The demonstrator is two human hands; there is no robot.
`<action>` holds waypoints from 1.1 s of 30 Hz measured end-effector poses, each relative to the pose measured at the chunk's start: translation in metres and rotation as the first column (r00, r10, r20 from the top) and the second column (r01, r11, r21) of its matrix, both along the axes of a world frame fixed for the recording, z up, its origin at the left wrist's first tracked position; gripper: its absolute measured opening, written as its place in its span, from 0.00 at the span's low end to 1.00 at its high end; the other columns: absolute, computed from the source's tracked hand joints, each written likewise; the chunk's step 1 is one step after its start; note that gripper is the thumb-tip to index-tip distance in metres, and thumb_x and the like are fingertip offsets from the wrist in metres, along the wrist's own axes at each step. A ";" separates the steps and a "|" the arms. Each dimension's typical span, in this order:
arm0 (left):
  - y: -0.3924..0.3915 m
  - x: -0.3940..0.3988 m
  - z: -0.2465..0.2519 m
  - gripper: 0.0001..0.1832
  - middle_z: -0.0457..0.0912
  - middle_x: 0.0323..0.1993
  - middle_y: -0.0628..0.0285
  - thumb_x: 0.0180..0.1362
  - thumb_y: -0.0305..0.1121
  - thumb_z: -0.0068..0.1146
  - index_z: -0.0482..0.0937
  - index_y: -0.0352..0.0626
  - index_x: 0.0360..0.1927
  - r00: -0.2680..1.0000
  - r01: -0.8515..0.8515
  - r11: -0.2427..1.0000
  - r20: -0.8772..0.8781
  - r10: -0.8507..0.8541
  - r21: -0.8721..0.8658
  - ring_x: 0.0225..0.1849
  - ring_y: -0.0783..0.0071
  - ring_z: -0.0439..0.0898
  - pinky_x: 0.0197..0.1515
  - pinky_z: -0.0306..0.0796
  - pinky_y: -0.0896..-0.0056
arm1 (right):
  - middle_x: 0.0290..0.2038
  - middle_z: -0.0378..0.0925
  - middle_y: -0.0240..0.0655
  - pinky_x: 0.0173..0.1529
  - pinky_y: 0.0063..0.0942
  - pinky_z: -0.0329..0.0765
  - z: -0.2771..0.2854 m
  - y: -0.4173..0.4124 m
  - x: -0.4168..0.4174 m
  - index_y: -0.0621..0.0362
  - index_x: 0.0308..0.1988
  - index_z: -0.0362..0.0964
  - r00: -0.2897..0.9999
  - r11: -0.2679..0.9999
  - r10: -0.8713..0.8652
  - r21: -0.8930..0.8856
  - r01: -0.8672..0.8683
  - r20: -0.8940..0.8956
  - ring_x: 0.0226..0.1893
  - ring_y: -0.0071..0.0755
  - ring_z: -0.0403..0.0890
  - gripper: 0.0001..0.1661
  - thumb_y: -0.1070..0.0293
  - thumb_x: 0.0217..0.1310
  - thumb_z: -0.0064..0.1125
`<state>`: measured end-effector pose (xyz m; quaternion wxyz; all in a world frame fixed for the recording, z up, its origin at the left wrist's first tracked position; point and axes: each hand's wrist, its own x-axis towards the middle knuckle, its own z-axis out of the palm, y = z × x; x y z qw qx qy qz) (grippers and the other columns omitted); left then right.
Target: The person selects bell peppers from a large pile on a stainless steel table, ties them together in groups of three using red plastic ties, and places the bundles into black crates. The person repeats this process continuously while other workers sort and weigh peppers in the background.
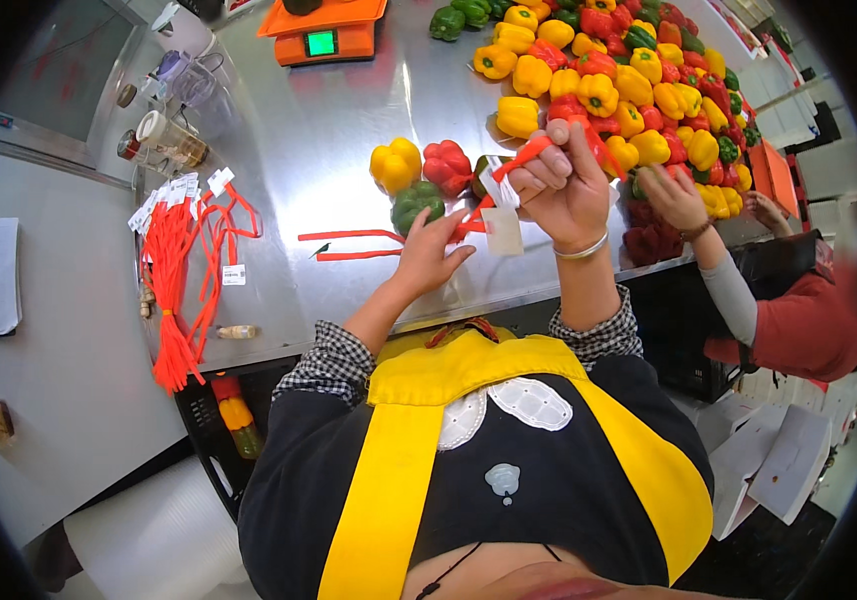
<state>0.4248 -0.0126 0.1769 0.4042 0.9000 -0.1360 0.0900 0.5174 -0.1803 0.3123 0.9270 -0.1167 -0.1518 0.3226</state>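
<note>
My right hand is raised over the table and closed on a red mesh net band, with a white label hanging beside the fingers. Lower and to the left, my left hand has its thumb apart from the fingers, and its fingertips touch a red strip near a pale tag. Just beyond it sit a green bell pepper, a yellow bell pepper and a red bell pepper. A dark green pepper is partly hidden behind my right hand. Two red strip ends lie on the metal.
The steel table bears a large pile of bell peppers at the right, an orange scale at the back, and a tagged bundle of red net bands at the left. Jars stand behind the bundle. A co-worker's hand reaches beside the pile.
</note>
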 end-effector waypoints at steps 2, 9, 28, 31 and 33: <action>0.008 -0.003 -0.010 0.18 0.79 0.40 0.53 0.55 0.35 0.55 0.73 0.43 0.49 0.990 -0.057 0.998 -0.131 0.052 -0.032 0.42 0.56 0.77 0.51 0.66 0.59 | 0.19 0.64 0.25 0.30 0.19 0.58 0.009 -0.001 0.002 0.55 0.36 0.68 1.000 0.999 0.002 0.039 -0.002 -0.011 0.18 0.18 0.56 0.19 0.55 0.71 0.34; 0.206 -0.030 0.006 0.14 0.81 0.36 0.55 0.55 0.25 0.44 0.77 0.45 0.43 0.859 -0.511 0.796 0.203 0.469 0.323 0.35 0.56 0.80 0.35 0.73 0.61 | 0.17 0.59 0.24 0.27 0.18 0.56 -0.002 -0.050 0.023 0.55 0.31 0.65 0.976 0.976 -0.217 0.040 0.215 0.031 0.17 0.17 0.53 0.18 0.56 0.71 0.36; 0.018 0.041 0.087 0.19 0.79 0.39 0.54 0.60 0.31 0.52 0.65 0.36 0.53 0.781 -0.422 0.209 -0.471 -0.410 -0.882 0.40 0.64 0.79 0.45 0.75 0.59 | 0.23 0.77 0.42 0.32 0.32 0.73 -0.068 -0.001 -0.085 0.59 0.25 0.77 0.576 0.223 0.623 -0.826 0.518 0.529 0.26 0.39 0.79 0.18 0.55 0.54 0.58; 0.028 0.068 0.115 0.16 0.78 0.36 0.64 0.59 0.32 0.55 0.70 0.41 0.50 0.902 -0.366 0.225 -0.404 -0.154 -0.903 0.30 0.78 0.74 0.33 0.71 0.71 | 0.23 0.77 0.43 0.33 0.34 0.73 -0.069 -0.025 -0.097 0.61 0.26 0.77 0.601 0.211 0.623 -0.848 0.486 0.500 0.25 0.40 0.79 0.19 0.54 0.53 0.59; 0.034 0.077 0.129 0.13 0.78 0.35 0.59 0.62 0.29 0.49 0.69 0.39 0.50 0.954 -0.262 0.172 -0.282 -0.104 -0.950 0.28 0.77 0.74 0.29 0.71 0.70 | 0.25 0.77 0.45 0.33 0.36 0.71 -0.065 -0.046 -0.107 0.61 0.28 0.77 0.628 0.191 0.560 -0.822 0.536 0.540 0.27 0.44 0.78 0.19 0.54 0.55 0.58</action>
